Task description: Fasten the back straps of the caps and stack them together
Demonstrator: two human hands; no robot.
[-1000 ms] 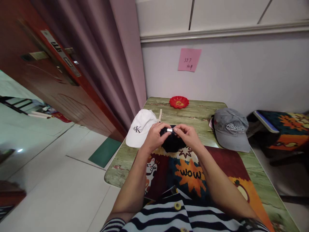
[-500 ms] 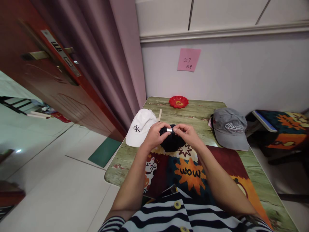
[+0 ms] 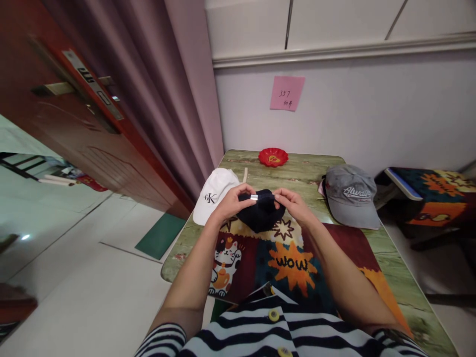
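Two bare hands, left hand (image 3: pixel 232 202) and right hand (image 3: pixel 293 203), pinch the strap of a black fabric cap (image 3: pixel 261 214) over a colourful cartoon mat (image 3: pixel 293 263); white cap (image 3: pixel 214 199) and grey cap (image 3: pixel 349 201) flank it, red dish (image 3: pixel 273 157) beyond.

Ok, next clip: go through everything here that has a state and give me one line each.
black cap: held above the mat, strap pinched at both ends.
silver buckle: on the strap, by the left fingertips.
left hand: closed on the strap.
right hand: closed on the strap.
white cap: lying on the table, untouched.
grey cap: lying on the table, untouched.
red dish: upright at the far edge.
door: open.
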